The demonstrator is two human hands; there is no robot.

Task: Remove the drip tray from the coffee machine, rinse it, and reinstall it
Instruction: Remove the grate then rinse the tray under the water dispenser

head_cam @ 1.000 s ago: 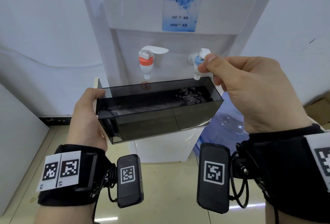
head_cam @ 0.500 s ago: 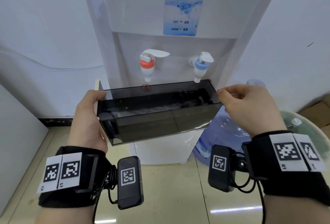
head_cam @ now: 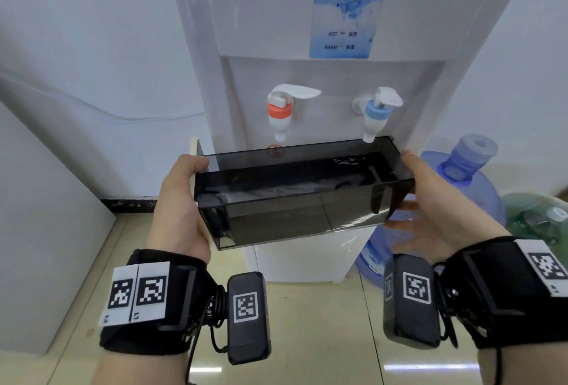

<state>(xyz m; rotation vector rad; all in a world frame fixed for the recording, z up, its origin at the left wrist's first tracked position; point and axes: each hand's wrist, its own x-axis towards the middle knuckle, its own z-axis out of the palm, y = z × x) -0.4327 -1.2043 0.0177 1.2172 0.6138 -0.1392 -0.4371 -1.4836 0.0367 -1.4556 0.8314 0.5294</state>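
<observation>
A dark, smoke-tinted plastic drip tray [head_cam: 276, 221] is held level in front of a white water dispenser [head_cam: 267, 31], just below its two taps. Water lies in the tray's bottom. My left hand [head_cam: 178, 206] grips the tray's left end, thumb over the rim. My right hand [head_cam: 430, 209] holds the right end, thumb on the rim and fingers under the base. The red hot tap [head_cam: 279, 114] hangs over the tray's back edge near the middle. The blue tap [head_cam: 375, 114] hangs over its back right corner.
A blue water jug [head_cam: 467, 188] stands on the floor right of the dispenser, with a green one [head_cam: 541, 215] beyond it. A white wall panel [head_cam: 46, 231] juts out at the left. The beige tiled floor [head_cam: 322, 323] lies below my wrists.
My right hand left the blue tap's lever, came down and took hold of the tray's right end. The bubbling under the tap has stopped. My left hand kept its hold.
</observation>
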